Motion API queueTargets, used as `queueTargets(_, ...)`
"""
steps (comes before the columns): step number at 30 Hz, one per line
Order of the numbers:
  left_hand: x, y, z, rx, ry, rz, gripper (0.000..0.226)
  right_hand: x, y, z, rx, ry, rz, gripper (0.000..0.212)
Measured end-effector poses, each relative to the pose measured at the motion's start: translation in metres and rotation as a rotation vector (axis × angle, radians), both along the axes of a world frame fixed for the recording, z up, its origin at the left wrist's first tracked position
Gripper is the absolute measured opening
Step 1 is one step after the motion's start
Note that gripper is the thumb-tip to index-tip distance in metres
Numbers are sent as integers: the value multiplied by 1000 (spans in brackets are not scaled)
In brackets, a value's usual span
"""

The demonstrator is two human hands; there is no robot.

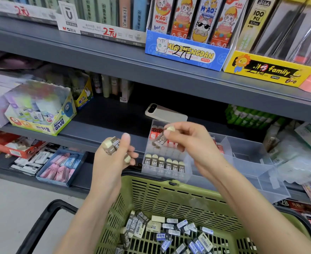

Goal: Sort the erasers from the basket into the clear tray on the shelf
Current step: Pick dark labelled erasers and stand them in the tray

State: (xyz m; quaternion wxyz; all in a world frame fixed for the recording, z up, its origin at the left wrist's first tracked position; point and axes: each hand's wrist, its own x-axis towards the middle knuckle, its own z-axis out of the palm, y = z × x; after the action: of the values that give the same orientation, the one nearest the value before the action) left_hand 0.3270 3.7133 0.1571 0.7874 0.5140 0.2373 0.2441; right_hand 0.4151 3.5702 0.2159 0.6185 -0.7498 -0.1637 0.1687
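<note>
head view, grey shop shelf (103, 126) (well stocked), basket (151, 196)

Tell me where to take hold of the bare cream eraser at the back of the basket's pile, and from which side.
Pinch the cream eraser across its two long edges, coming straight down from above. It lies flat, broad face up, on top of the sleeved erasers, so those edges look free; the wall of the green basket close behind blocks a sideways approach.

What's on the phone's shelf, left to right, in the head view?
Power Glue box → yellow rabbit box → phone → bundle of green sticks
</note>
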Motion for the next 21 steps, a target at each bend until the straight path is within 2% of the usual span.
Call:
queueTargets(1, 0, 3, -2, -26, 35, 10, 24, 4, -2, -1, -53, -75, 8, 9)
queueTargets(4, 1, 9, -7, -200, 60, -6, 18, 6, 0, -14, -391, -290, 69, 8)
queueTargets(6, 1, 11, -6, -319, 40, -31, 11, 1, 7, -26, -436, -260, 84, 4)
queueTargets(8, 1, 12, -5, -382, 31, -45, 7, -2, 17, -36, -425, -173, 45, 10)
queueTargets(11, 1, 11, -3, -347, -8, -39, 30, -5, 30, -47, -459, -114, -28, 19)
queueTargets(14, 1, 10, -2, -286, -65, -32, 39, -8, 38, -52, -597, -219, -20, 25)
queueTargets(16, 1, 11, -3, -296, -85, -30, 37, -6, 40, -52, -611, -212, -6, 25)
queueTargets(19, 0, 11, -3, -316, -100, -72, 18, -3, 40, -51, -698, -231, 38, 20)
queueTargets(21, 0, 10, -3, -304, -109, -87, 14, -2, 39, -49, -682, -199, 65, 13)
